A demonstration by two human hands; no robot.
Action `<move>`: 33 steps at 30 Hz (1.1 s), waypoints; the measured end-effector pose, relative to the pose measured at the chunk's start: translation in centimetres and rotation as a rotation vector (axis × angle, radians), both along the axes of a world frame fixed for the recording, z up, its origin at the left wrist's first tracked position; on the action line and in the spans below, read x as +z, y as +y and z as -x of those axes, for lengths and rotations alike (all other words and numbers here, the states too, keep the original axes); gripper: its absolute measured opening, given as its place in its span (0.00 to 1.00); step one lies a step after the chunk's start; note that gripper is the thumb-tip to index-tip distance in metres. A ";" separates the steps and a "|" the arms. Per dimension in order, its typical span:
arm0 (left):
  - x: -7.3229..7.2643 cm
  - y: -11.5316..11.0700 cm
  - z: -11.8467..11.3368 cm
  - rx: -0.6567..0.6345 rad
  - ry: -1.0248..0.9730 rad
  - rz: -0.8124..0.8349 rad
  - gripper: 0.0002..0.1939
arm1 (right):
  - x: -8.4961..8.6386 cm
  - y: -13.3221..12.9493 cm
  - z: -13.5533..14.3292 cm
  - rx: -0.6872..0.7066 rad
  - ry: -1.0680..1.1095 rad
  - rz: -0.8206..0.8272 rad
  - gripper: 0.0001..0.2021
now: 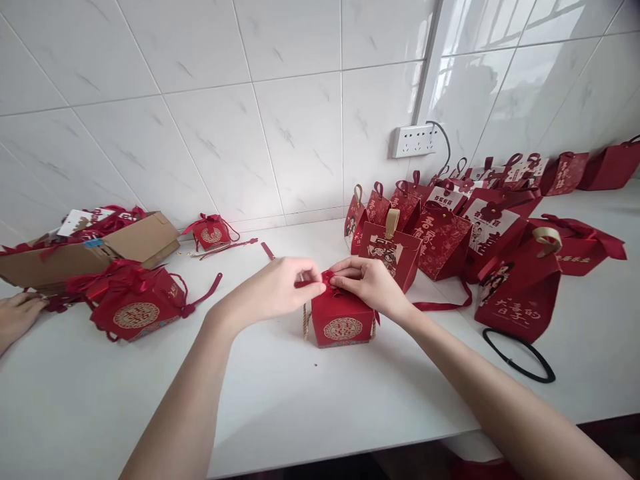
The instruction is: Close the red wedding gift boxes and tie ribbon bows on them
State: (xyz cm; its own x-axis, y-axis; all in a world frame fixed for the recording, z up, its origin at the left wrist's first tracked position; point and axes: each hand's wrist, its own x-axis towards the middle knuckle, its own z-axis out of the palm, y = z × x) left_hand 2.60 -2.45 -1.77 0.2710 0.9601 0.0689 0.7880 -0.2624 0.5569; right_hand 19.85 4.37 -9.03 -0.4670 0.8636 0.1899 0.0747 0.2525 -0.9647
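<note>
At the far left, another person's hand [21, 317] rests on the white surface [280, 413], in front of an open brown cardboard box [135, 241] heaped with dark red ribbons and white printed tags. Just to the right of that hand, a red paper box with a round gold emblem and a big satin bow [135, 313] sits tilted in your view, with a dark red strap trailing from its side. Farther back, near the white tiled wall [300, 133], is a small red box with a gold emblem [213, 233]

In the middle, your left hand [286, 283] has its grip pinched, thumb against forefinger, on the glossy red ribbon [327, 277] at the top of an upright red paper box with gold twisted side cords [343, 328]. This box stands on the surface directly below your hands, its round gold emblem facing you. Your right hand [373, 281] meets the left at the ribbon, its grip pressed together on the knot from the other side

To the right, upright dark red gift bags with loop handles [443, 243] crowd together, below a white power strip [416, 141] on the wall. A black elastic loop [520, 363] lies nearer you, in front of a dark red bag with a beige handle [523, 300]
</note>
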 end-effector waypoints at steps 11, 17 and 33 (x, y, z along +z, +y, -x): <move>-3.4 3.5 -0.8 0.019 -0.159 -0.279 0.03 | -0.2 0.5 -0.3 0.106 0.007 -0.158 0.05; -7.4 3.5 0.3 0.120 -0.447 -0.223 0.07 | -0.3 0.6 -0.3 0.070 0.044 -0.129 0.03; -6.9 1.7 -1.1 0.020 -0.308 -0.302 0.13 | 0.2 0.2 -0.4 0.041 0.002 -0.073 0.05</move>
